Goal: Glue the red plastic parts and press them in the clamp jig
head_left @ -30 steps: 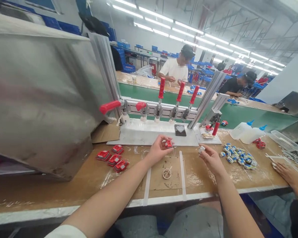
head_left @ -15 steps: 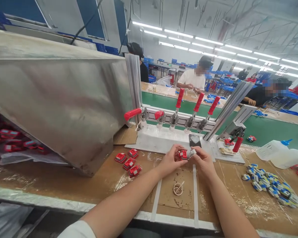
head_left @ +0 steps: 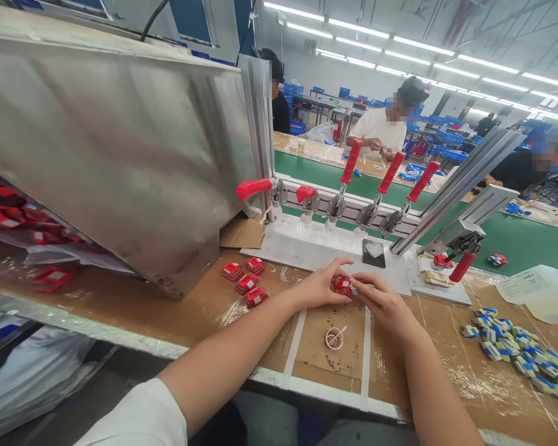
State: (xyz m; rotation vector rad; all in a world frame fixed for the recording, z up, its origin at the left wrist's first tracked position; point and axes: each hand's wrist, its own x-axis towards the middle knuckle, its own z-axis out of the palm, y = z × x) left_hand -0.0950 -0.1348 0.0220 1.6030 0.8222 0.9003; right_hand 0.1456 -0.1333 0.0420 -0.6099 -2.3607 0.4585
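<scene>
Between my two hands, above the middle of the bench, is a small red part [head_left: 345, 286]. My left hand [head_left: 323, 285] holds it from the left, fingers curled round it. My right hand [head_left: 376, 294] closes on the same part from the right, its fingers pressed together over it. Several red parts [head_left: 247, 284] lie on the bench to the left of my hands. Nearer me, a small round cup [head_left: 334, 338] with a thin white stick in it stands on a cardboard sheet [head_left: 314, 353] between white tape strips.
Behind my hands stands a metal frame with red-handled clamps [head_left: 352, 161]. A large metal box [head_left: 121, 161] rises at left. At right are blue-and-white parts [head_left: 516, 347] and a plastic bottle [head_left: 530, 288]. People work beyond a green belt [head_left: 302, 168].
The camera view has shifted left and down. The light-coloured piece in my right hand is now up against the red part, and my hands are closer together.
</scene>
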